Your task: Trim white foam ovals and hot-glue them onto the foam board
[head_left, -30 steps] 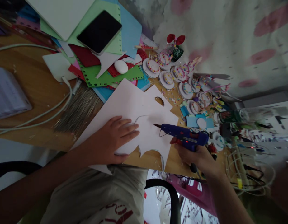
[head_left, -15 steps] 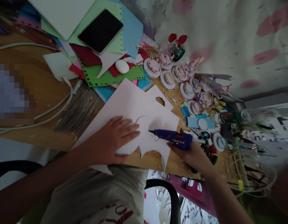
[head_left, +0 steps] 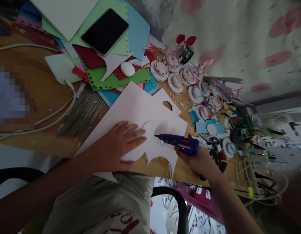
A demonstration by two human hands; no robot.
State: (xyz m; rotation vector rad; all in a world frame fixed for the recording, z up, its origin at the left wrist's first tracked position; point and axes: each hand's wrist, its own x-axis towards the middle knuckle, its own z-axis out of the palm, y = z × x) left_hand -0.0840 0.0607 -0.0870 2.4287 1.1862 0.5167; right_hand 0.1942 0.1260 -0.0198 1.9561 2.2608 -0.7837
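Observation:
A large white sheet of paper or foam [head_left: 130,107] lies on the wooden table, with curved pieces cut out along its near edge and a curved slit in its middle. Flat on this sheet rests my left hand [head_left: 123,139], fingers stretched and slightly apart. My right hand [head_left: 196,159] is wrapped round the handle of a blue hot glue gun [head_left: 182,143], whose red light is lit. The gun's dark nozzle points left, over the sheet and a short way right of my left fingertips. Whether the nozzle touches the sheet, I cannot tell.
Several small decorated paper hats [head_left: 176,83] stand at the back. A phone [head_left: 106,31] and a white computer mouse [head_left: 127,69] lie on coloured sheets. Thin metal sticks [head_left: 82,112] are heaped left. Scissors [head_left: 213,140], a bottle [head_left: 243,122] and tangled cables [head_left: 240,172] crowd the right.
My right hand has shifted the glue gun slightly left, and its nozzle with it. The left hand and the white sheet stay put.

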